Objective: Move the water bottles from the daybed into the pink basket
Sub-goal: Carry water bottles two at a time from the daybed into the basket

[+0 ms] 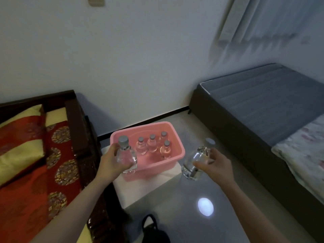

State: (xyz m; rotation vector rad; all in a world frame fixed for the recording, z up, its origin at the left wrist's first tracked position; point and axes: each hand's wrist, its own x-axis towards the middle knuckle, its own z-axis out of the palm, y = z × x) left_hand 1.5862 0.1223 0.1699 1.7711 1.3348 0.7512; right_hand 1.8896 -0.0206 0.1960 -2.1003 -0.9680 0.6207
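left hand (112, 161) fingers wrapped around clear plastic water bottle with grey cap (126, 157), upright, above near-left corner of pink plastic basket (177, 156). right hand (214, 163) fingers closed around second clear grey-capped bottle (196, 163), tilted, beside basket's right side, over glossy grey floor (175, 199). four grey-capped bottles (152, 144) standing upright inside basket. basket seems to rest on white sheet (140, 188); edge unclear. dark wooden daybed with red-gold cushions (35, 155) at left.
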